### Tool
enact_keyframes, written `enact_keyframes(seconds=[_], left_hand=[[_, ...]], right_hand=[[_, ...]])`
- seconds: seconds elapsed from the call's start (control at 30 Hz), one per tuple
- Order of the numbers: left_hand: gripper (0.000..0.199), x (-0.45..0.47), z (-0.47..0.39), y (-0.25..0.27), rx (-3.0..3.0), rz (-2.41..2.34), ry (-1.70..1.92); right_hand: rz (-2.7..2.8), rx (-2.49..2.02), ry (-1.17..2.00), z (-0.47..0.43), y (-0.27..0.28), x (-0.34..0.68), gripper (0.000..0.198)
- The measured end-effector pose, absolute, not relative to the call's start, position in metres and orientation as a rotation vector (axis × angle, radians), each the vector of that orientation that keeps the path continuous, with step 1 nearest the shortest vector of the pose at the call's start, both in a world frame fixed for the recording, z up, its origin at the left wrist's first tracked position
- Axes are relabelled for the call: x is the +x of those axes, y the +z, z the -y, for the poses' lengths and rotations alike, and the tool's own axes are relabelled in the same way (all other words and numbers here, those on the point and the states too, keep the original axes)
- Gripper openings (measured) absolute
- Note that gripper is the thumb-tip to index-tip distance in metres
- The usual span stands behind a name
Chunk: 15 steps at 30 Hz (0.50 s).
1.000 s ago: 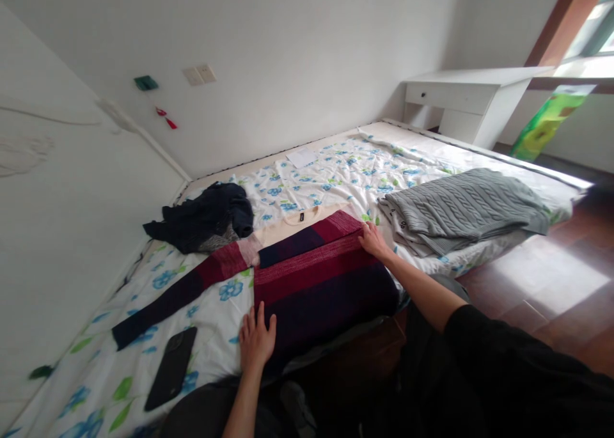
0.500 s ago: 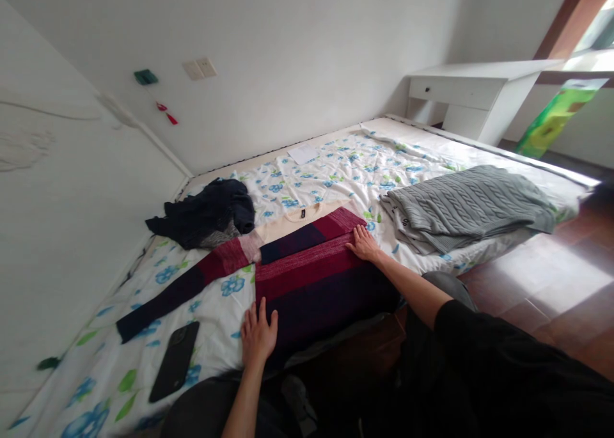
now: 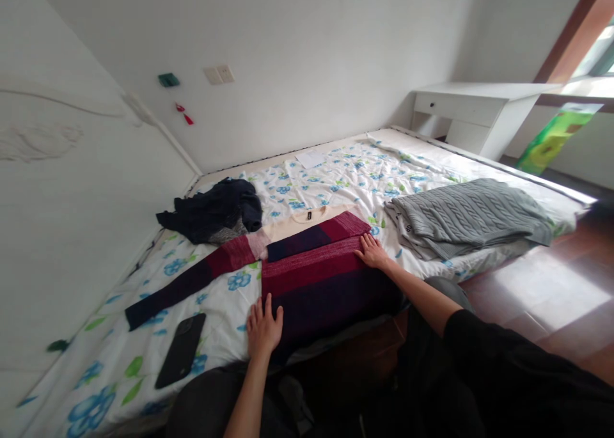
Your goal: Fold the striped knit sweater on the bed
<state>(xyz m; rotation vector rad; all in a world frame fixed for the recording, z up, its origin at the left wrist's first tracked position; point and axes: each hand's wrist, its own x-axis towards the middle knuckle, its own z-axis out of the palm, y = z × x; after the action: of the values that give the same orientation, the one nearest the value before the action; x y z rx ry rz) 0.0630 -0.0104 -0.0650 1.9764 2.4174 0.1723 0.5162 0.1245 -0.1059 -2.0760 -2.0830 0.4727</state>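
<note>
A striped sweater in dark red, navy and cream lies flat on the flowered bed sheet, one sleeve stretched out to the left. My left hand rests flat, fingers apart, on the sweater's near left edge. My right hand lies flat with fingers spread on its right edge, by the folded-over sleeve. Neither hand grips the cloth.
A folded grey cable-knit sweater on a stack of clothes lies to the right. A dark crumpled garment sits at the back left. A black phone lies by my left hand. A white paper and a white desk are farther back.
My right hand has slid a little along the sweater's right edge toward me. My left hand stays flat at the near edge. The view has shifted slightly.
</note>
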Motion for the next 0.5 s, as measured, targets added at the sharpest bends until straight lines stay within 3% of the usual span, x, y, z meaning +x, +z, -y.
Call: enact_keyframes(seconds=[0.5], left_hand=[[0.073, 0.064, 0.014, -0.062, 2.015, -2.394, 0.191]], right_hand=[[2.119, -2.113, 0.497, -0.066, -0.096, 0.524, 0.085]])
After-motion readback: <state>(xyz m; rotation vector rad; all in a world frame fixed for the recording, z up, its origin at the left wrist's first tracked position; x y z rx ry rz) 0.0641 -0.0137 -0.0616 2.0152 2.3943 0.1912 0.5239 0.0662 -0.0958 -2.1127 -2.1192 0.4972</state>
